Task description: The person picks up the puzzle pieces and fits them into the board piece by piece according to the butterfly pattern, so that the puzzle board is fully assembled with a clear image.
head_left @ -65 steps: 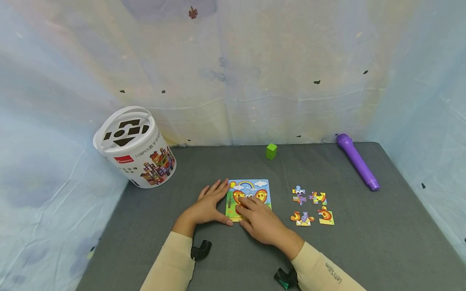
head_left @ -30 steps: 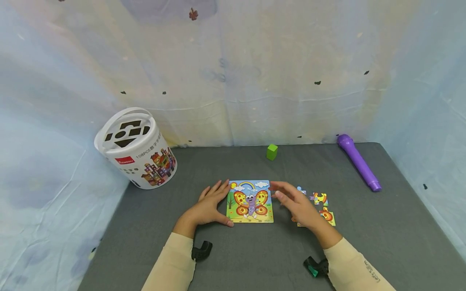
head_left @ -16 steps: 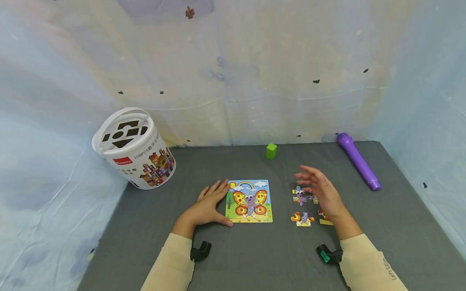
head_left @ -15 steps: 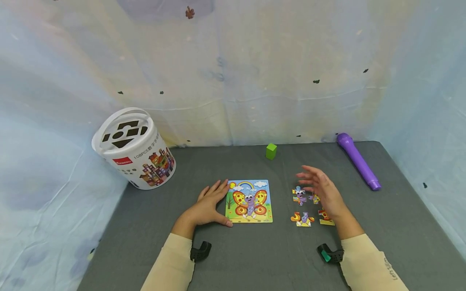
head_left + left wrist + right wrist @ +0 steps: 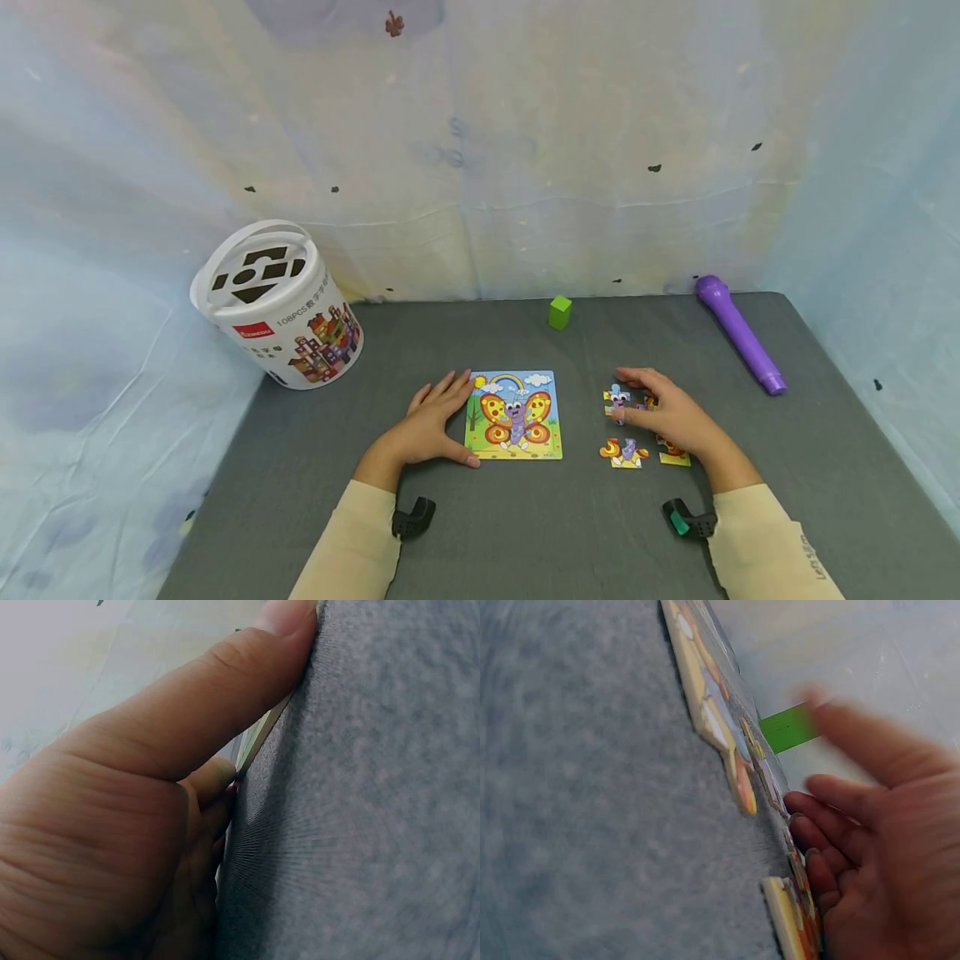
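Note:
A square butterfly puzzle board (image 5: 517, 417) lies flat mid-table. Along its left edge rests my left hand (image 5: 427, 427), fingers spread at the upper corner and thumb by the lower one; the left wrist view shows the thumb (image 5: 232, 671) close against the board's edge (image 5: 259, 741). My right hand (image 5: 671, 414) hovers over the loose jigsaw pieces, thumb and fingers apart around the upper-left purple-and-blue piece (image 5: 618, 398). It partly hides the upper-right piece and the lower-right orange piece (image 5: 677, 457). The lower-left piece (image 5: 624, 452) lies uncovered.
Behind the board stands a green block (image 5: 559, 313). A purple microphone-shaped toy (image 5: 741, 333) lies at the far right. At the back left is a white lidded bucket (image 5: 300, 312) with shape holes. Patterned cloth (image 5: 510, 150) hangs behind the grey table (image 5: 510, 533).
My right hand has lifted off the board, moved right and come down over the loose pieces, its thumb now beside the upper-left one. My left hand has stayed at the board's edge.

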A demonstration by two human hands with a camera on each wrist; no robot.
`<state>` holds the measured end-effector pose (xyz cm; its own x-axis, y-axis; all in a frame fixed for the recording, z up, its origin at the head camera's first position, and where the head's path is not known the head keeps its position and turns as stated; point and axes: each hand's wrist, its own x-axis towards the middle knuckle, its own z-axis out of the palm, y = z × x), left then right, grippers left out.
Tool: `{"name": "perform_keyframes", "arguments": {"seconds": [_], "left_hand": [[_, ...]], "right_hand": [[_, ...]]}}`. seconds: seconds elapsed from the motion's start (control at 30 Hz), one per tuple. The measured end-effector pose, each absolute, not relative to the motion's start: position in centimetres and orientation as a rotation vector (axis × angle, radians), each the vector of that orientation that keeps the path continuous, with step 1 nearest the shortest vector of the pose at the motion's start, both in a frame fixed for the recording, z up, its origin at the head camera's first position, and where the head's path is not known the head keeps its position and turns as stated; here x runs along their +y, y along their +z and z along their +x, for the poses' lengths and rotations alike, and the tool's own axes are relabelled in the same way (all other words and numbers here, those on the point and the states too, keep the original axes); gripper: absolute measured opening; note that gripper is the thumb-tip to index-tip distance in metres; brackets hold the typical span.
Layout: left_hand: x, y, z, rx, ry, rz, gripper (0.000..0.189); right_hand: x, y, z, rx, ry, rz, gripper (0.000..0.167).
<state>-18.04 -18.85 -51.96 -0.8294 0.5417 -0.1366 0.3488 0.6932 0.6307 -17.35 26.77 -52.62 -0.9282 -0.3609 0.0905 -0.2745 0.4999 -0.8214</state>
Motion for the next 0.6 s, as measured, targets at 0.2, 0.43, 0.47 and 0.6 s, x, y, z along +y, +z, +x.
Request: {"name": "perform_keyframes", "arguments": {"seconds": [0.2, 0.43, 0.47, 0.6], "left_hand": [[-18.9, -52.0, -18.1, 2.596, 0.864, 0.706, 0.135], [-18.9, -52.0, -18.1, 2.594, 0.866, 0.708, 0.134], [-18.9, -52.0, -18.1, 2.595, 0.865, 0.707, 0.134], [-18.9, -51.9, -18.1, 2.596, 0.867, 0.706, 0.134]], "right_hand": [[26.5, -52.4, -17.5, 2.699, -1.283, -0.644, 0.057], [25.8, -51.9, -17.2, 2.701, -1.337, -0.507, 0.057], [25.7, -51.9, -17.2, 2.71, -1.334, -0.502, 0.057], [25.2, -51.8, -17.0, 2.742, -1.354, -0.469, 0.049]]}}
